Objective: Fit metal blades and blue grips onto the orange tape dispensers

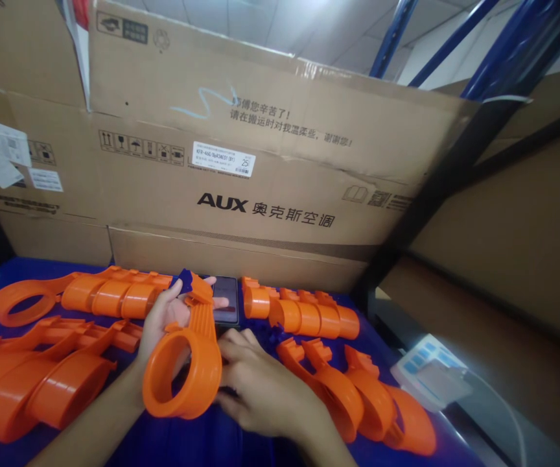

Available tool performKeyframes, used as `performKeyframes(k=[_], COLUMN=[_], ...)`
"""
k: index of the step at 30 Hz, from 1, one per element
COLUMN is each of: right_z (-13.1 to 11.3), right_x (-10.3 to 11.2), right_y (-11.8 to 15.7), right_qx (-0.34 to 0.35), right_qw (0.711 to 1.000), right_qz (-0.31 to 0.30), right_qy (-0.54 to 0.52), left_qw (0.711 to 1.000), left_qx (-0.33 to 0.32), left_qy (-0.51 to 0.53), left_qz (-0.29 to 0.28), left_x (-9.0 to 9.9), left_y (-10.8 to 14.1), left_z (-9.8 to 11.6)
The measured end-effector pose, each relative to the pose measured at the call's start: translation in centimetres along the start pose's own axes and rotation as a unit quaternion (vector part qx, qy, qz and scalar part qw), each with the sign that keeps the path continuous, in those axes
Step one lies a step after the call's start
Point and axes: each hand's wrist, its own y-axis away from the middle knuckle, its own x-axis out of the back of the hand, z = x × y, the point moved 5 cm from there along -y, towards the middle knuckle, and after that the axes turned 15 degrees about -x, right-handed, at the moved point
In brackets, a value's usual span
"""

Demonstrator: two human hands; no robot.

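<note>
An orange plastic tape dispenser (209, 366), a wide ring with a ribbed arm, is held up in front of me, ring toward me. My left hand (162, 319) is closed round its arm from behind, with fingertips showing on the far side. At the arm's top end sits a small dark blue piece (185, 279). Close beside the ring on the right is my right hand (255, 383), its fingers curled. The ring hides those fingertips, so I cannot tell what they hold.
More orange dispensers lie in rows on the blue surface, at left (107, 297) and right (309, 316). Behind my hands lies a phone (226, 299). Large cardboard boxes (270, 188) stand at the back. A white device with blue buttons (430, 373) and a cable is at right.
</note>
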Motion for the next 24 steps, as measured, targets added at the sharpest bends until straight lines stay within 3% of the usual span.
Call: performKeyframes(k=[5,9,14,17,20,24], right_z=[0.3,0.7,1.8,3.0,4.2,4.3], right_x=[0.5,1.8,3.6,3.9,3.4,2.4], right_y=[0.5,1.1,1.4,1.2,0.9,0.1], right_qx=[0.005,0.016,-0.023,-0.093,-0.151,-0.148], right_qw=[0.994,0.977,0.943,0.897,0.832,0.756], right_qz=[-0.058,-0.1,-0.083,-0.04,0.006,0.019], right_qy=[-0.088,-0.186,-0.323,-0.431,-0.534,-0.637], left_qw=[0.999,0.998,0.999,0.999,0.999,0.998], left_qx=[0.025,0.008,-0.009,-0.011,-0.006,0.002], left_qy=[0.045,0.053,0.041,0.036,0.038,0.022], left_qz=[-0.013,-0.015,-0.025,-0.02,-0.027,-0.056], left_x=[0.7,1.0,1.1,1.0,0.6,0.5], left_y=[-0.1,0.0,-0.3,-0.5,-0.5,-0.3], left_z=[0.1,0.2,-0.1,-0.4,-0.9,-1.9])
